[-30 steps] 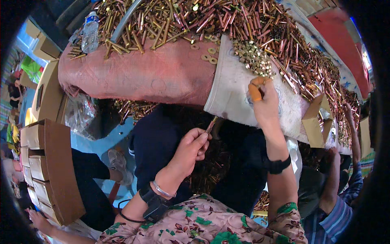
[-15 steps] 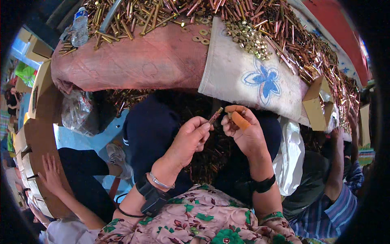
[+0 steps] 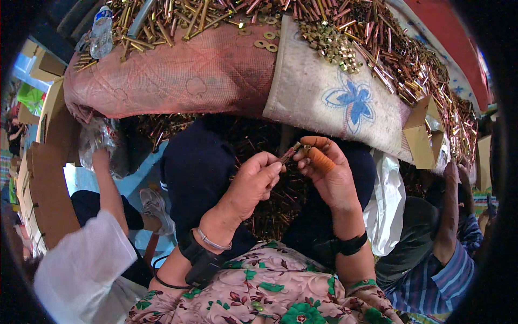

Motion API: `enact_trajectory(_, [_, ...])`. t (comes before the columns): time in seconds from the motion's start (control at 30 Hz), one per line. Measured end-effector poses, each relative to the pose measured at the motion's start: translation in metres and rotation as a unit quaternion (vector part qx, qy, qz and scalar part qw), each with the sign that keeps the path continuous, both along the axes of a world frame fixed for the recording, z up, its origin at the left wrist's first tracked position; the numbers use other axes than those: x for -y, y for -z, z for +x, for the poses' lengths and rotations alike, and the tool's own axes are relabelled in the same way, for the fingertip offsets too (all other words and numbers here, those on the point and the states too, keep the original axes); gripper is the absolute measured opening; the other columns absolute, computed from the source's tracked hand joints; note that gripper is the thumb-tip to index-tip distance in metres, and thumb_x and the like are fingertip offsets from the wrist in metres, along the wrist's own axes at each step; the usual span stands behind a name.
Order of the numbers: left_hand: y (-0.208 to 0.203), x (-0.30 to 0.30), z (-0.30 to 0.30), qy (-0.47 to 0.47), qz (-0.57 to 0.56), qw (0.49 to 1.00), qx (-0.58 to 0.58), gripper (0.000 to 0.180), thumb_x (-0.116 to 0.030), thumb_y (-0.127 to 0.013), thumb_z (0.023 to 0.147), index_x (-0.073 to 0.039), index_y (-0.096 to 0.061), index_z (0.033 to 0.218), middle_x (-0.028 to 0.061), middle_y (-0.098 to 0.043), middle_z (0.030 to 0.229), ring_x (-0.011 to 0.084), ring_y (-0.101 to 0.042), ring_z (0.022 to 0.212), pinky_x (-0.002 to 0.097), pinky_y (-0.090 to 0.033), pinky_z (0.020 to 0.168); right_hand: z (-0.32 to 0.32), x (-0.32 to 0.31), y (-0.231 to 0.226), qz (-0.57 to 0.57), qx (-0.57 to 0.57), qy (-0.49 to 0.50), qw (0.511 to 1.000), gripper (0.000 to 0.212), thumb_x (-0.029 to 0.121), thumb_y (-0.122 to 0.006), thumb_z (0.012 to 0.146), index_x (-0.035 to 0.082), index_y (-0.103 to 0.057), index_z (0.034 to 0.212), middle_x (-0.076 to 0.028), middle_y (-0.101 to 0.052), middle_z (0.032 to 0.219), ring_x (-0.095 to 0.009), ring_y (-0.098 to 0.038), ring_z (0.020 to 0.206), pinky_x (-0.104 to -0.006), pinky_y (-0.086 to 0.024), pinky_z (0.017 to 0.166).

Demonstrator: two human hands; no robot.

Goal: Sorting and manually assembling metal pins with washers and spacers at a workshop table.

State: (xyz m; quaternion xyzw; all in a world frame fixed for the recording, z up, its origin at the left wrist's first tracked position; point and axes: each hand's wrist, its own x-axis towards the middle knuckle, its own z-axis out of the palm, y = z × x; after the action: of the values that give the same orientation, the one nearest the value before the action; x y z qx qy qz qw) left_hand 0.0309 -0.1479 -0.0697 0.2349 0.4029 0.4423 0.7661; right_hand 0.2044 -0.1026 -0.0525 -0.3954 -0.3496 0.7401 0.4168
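My left hand (image 3: 252,181) pinches a brass-coloured bolt (image 3: 290,153) between thumb and fingers, its free end tilted up to the right. Orange finger covers (image 3: 320,160) sit on the thumb and a finger of my right hand (image 3: 333,175). Those covered fingertips close on a small brass-coloured nut (image 3: 307,147), right beside the bolt's tip. Whether the nut is on the thread cannot be made out. Both hands are held above my lap, over a dark heap of loose bolts (image 3: 272,213) between my legs.
Ahead, a raised surface with red quilted cloth (image 3: 178,81) and white cloth (image 3: 302,92) bears piled bolts (image 3: 372,32), nuts (image 3: 345,56) and washers (image 3: 264,40). A water bottle (image 3: 101,35) stands far left. Co-workers sit at both sides; the left one's hand reaches to a clear bag (image 3: 89,148).
My right hand has brought the nut closer to the bolt's tip; my left hand is nearly still. The co-worker at left has leaned in, moving a hand from the cardboard to the clear bag.
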Motion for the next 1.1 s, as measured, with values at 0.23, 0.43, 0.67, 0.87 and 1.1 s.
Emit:
enact_trajectory(0.23, [0.001,0.0,0.001,0.011,0.005,1.0,-0.013,0.016,-0.022,-0.05,0.09,-0.006,-0.05,0.092,-0.0051,-0.04,0.063,0.0009,-0.029,0.047,0.0154,-0.022,0.04,0.006,0.001,-0.004,0.03,0.022,-0.003,0.999,0.021,0.01,-0.047,0.09,0.0,-0.051,0.108,-0.008,-0.061,0.091,-0.014,-0.058,0.075,-0.0233,-0.046,0.066])
enact_trajectory(0.43, [0.001,0.001,0.0,0.028,0.01,0.999,-0.024,0.017,-0.023,-0.051,0.09,-0.007,-0.05,0.092,-0.0058,-0.039,0.062,0.0008,-0.03,0.048,0.0152,-0.023,0.041,0.004,0.003,-0.001,0.093,0.12,0.006,0.988,0.02,0.011,-0.047,0.091,0.001,-0.052,0.107,-0.007,-0.06,0.092,-0.014,-0.058,0.079,-0.0232,-0.045,0.068])
enact_trajectory(0.67, [-0.001,0.001,0.002,0.032,0.012,0.999,-0.036,0.016,-0.023,-0.05,0.09,-0.007,-0.05,0.091,-0.0062,-0.039,0.063,0.0009,-0.03,0.049,0.0155,-0.024,0.042,-0.001,0.005,-0.001,0.104,0.175,0.026,0.979,0.02,0.011,-0.046,0.09,0.001,-0.052,0.107,-0.007,-0.059,0.098,-0.012,-0.056,0.086,-0.0234,-0.044,0.07])
enact_trajectory(0.87, [0.0,0.002,0.002,0.026,0.028,0.997,-0.072,0.014,-0.021,-0.049,0.09,-0.008,-0.05,0.09,-0.0061,-0.039,0.062,0.0017,-0.031,0.05,0.016,-0.024,0.042,-0.008,0.006,-0.004,0.116,0.183,0.012,0.976,0.019,0.011,-0.047,0.09,0.002,-0.052,0.106,-0.006,-0.061,0.093,-0.011,-0.055,0.085,-0.0226,-0.043,0.069])
enact_trajectory(1.1, [0.005,0.004,0.002,0.022,0.075,0.988,-0.134,0.01,-0.017,-0.049,0.089,-0.007,-0.051,0.087,-0.0068,-0.039,0.062,0.0013,-0.032,0.051,0.0165,-0.025,0.041,-0.003,0.003,-0.006,0.112,0.236,-0.005,0.965,0.013,0.009,-0.051,0.088,0.001,-0.055,0.097,-0.002,-0.057,0.079,-0.007,-0.05,0.069,-0.02,-0.039,0.061])
